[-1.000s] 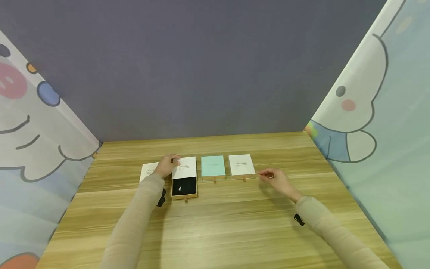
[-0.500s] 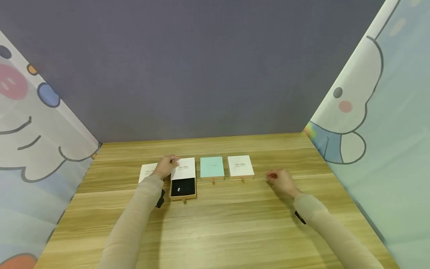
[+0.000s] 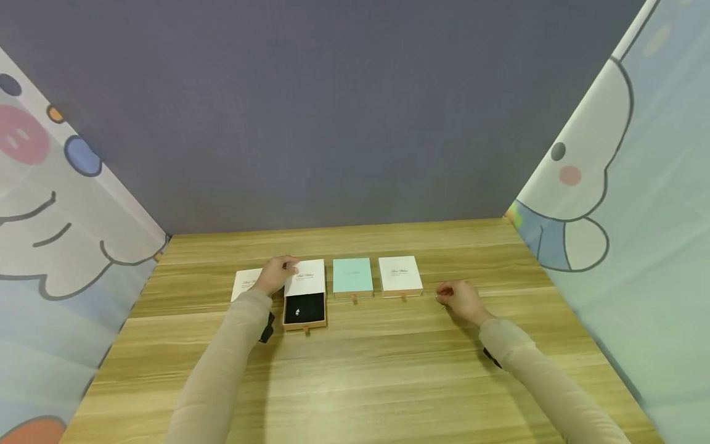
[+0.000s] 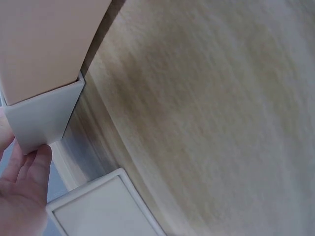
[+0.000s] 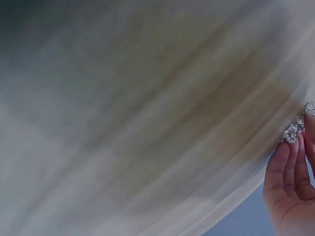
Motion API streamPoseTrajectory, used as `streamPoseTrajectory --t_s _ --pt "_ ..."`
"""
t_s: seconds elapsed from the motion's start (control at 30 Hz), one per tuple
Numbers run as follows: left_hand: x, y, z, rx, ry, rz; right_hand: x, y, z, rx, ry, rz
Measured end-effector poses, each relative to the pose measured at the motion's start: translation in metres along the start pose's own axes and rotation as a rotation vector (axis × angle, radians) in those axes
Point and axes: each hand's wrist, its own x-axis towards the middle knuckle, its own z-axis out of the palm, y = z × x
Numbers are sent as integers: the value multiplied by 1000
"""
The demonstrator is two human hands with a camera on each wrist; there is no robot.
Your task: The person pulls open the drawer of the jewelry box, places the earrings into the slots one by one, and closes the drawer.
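My left hand (image 3: 274, 275) grips the upper end of a white box sleeve (image 4: 47, 115), fingers on one side and thumb on the other. Out of its near end sticks a drawer (image 3: 304, 308) with black lining, and a small silvery piece of jewellery (image 3: 297, 312) lies in it. Right of the row of boxes, my right hand (image 3: 463, 301) is low over the table, thumb and fingertips together. In the right wrist view, a ring (image 5: 300, 126) with a clear stone sits at those fingertips. Other sparkling rings (image 5: 290, 133) are close by, partly hidden by the hand.
A turquoise box (image 3: 352, 275) and a white box (image 3: 400, 273) stand closed right of the opened one. Another white box (image 3: 244, 282) is at the far left, partly behind my left arm. A grey wall (image 3: 344, 123) rises behind the wooden table (image 3: 360, 370).
My right hand has moved right, away from the rightmost white box, to the rings on the table, and its fingertips have closed there. My left hand stays on the sleeve.
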Motion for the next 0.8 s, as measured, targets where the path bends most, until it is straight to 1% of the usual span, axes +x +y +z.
streamPoseTrajectory --t_s 0.27,0.43,0.5,0.57,0.67,0.8 --pt "0 -1 0 11 8 14 0 -1 -2 -35 -11 -17" --pt "-1 0 0 13 10 13 2 -3 -4 4 -22 -7" --pt "-1 0 0 15 13 13 4 -4 -5 7 -25 -33" --pt "0 -1 1 13 16 11 5 -6 -6 -9 -33 -66" --pt "1 -2 1 16 18 11 6 -7 -6 -74 -59 -110" --pt "1 -1 1 20 13 11 8 -7 -5 -119 -93 -119"
